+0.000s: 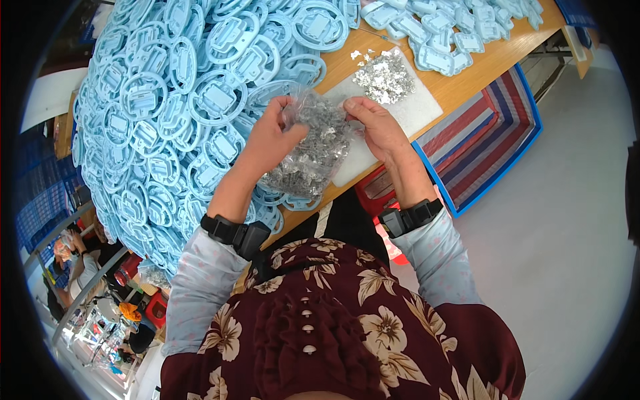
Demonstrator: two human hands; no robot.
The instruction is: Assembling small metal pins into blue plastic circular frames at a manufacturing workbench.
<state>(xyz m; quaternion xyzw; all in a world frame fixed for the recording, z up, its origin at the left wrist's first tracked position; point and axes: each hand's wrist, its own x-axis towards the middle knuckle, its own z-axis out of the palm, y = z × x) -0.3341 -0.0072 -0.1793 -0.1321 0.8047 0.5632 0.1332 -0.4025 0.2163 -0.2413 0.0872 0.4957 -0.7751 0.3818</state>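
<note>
The upper edge of a clear plastic bag filled with small silvery metal pieces (315, 163) is gripped at its left by the closed-in fingers (279, 104) of the left hand (268, 143), and is pinched at its right between thumb and forefinger of the right hand (380, 130), the bag being hung between and below the fingers. Just beyond the right fingers, a loose silvery heap (385, 79) is carried by a flat white sheet (423, 107) on the brown wooden tabletop (490, 63). Left of the left fingers, light-blue ring-shaped plastic parts (217, 99) are piled; any print on the bag cannot be made out.
</note>
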